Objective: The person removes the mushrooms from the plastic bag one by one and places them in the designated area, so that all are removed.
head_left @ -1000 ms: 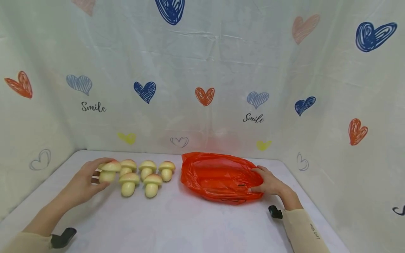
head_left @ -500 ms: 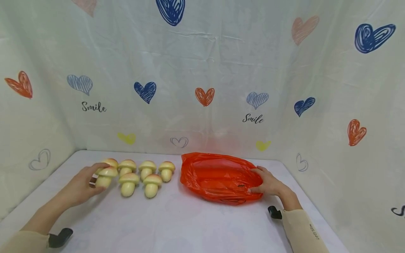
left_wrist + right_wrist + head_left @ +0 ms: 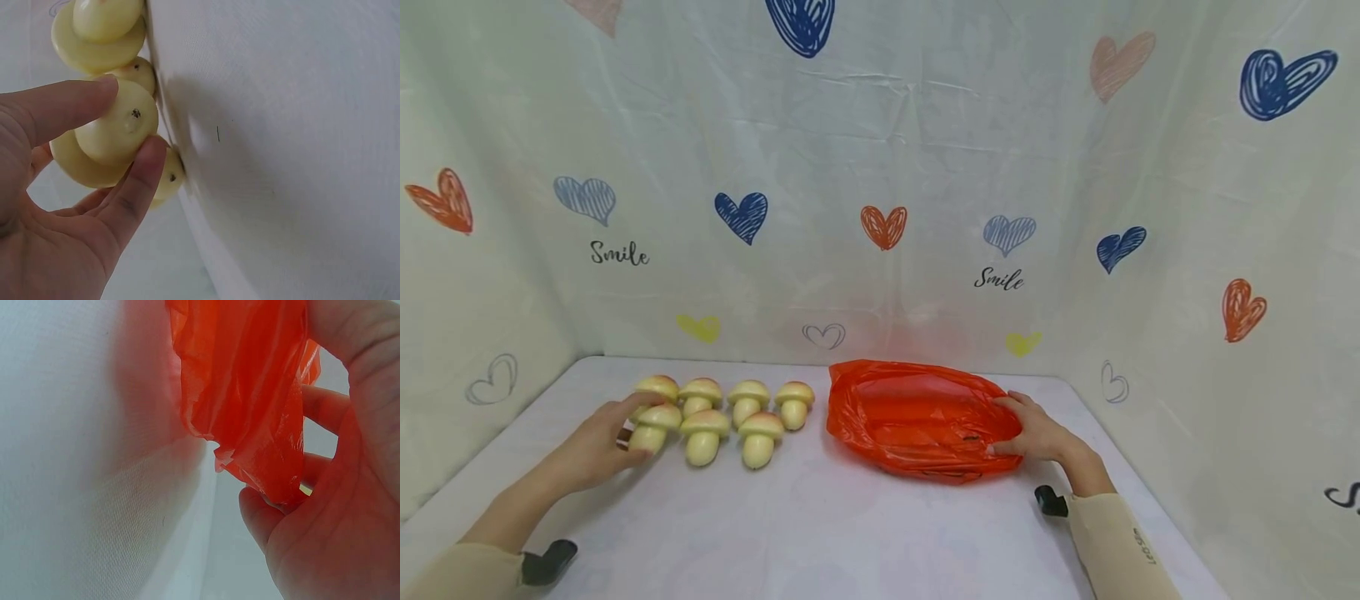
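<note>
My left hand grips a pale yellow toy mushroom with a reddish-tinged cap, at the left end of the front row. In the left wrist view, the thumb and a finger sit on either side of the mushroom's rounded stem. Two more mushrooms continue that row, the nearer one right beside the held one. On the right, my right hand holds the right end of a red plastic bag. The right wrist view has the bag's crumpled edge between thumb and fingers, some fingertips hidden behind it.
Behind the front row stands a back row of several similar mushrooms, from the leftmost mushroom to the rightmost mushroom. A white cloth covers the table. A pale curtain printed with hearts encloses the back and sides.
My left hand has brought the held mushroom down and nearer, to the front row's left end, uncovering the back-left mushroom. The right hand and the bag stay nearly still.
</note>
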Motion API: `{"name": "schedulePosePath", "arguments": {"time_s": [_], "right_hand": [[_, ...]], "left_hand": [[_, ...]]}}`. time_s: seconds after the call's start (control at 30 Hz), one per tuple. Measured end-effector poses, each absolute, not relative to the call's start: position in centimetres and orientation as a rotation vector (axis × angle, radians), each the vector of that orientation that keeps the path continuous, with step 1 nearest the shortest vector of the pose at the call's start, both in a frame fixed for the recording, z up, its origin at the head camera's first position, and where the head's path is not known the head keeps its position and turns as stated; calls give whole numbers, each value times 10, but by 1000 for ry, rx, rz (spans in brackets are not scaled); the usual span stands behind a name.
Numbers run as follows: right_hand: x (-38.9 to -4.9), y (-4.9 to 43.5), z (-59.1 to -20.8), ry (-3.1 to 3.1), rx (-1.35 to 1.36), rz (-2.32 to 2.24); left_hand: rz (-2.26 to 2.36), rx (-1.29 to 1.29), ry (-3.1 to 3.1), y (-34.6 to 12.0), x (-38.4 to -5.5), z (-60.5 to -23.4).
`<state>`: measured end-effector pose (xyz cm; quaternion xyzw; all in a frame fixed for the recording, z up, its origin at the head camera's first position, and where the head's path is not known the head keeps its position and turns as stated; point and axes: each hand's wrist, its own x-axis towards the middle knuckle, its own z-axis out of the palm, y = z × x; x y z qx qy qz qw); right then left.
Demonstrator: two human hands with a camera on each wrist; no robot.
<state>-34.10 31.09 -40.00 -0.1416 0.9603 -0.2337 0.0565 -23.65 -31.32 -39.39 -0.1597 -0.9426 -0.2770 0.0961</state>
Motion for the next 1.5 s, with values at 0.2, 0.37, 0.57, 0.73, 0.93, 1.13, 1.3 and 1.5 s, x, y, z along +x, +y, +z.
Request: {"name": "schedulePosePath", "arguments": {"time_s": [0.2, 0.37, 0.57, 0.73, 0.93, 1.13, 1.3, 1.5], "right_hand": [[-342, 311, -401, 2910, -412, -712], [-342, 311, -402, 2905, -414, -709], [-341, 311, -401, 2902, -384, -717], [-341, 311, -401, 2908, -395, -704], [-341, 310, -402, 2899, -403, -718], [-340, 311, -402, 2911, -420, -720], [-340, 311, -402, 2914, -425, -711], [-341, 311, -403, 2911, -412, -714]], "left_hand": [[-805, -468, -2818, -314, -238, -394], [-797, -458, -2834, -315, -237, -396], [-798, -448, -2838, -315, -236, -400], [-785, -444, -2830, -314, -235, -402], [-762, -412, -2855, -315, -234, -401], [-779, -404, -2881, -316, -234, -400], [-803, -411, -2877, -316, -234, -400], [-783, -406, -2877, -316, -234, -400]]}}
